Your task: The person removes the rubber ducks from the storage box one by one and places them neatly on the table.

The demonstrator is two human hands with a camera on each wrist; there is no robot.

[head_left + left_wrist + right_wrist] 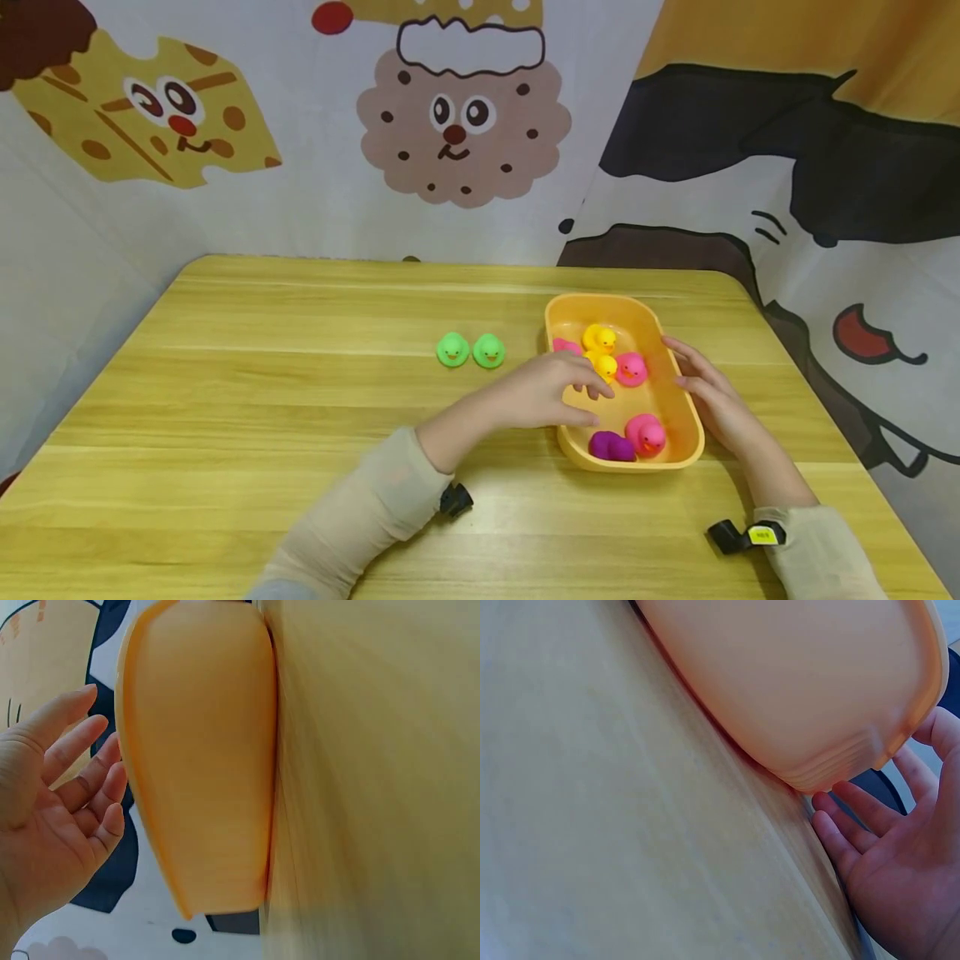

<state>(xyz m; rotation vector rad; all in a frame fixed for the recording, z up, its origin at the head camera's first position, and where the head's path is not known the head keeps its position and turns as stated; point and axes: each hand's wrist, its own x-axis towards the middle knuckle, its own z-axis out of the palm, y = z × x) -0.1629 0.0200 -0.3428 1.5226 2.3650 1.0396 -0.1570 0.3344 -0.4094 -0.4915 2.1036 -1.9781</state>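
The head view shows the left hand (549, 390) reaching over the near-left rim of an orange tub (681, 421), its fingers loosely bent, thumb apart, with nothing in its grasp, while the right hand (716, 402) rests relaxed fingers against the tub's right side without gripping it. Inside the tub are two yellow ducks (599, 338), three pink ducks (647, 436), one partly hidden behind the left hand, and something purple (611, 446) touching the nearest pink one. Two green ducks (453, 350) sit side by side on the wooden table (262, 375), left of the tub.

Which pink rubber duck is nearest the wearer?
Pink rubber duck at near end of the orange plastic tray, beside the purple one; other pinks sit farther back.
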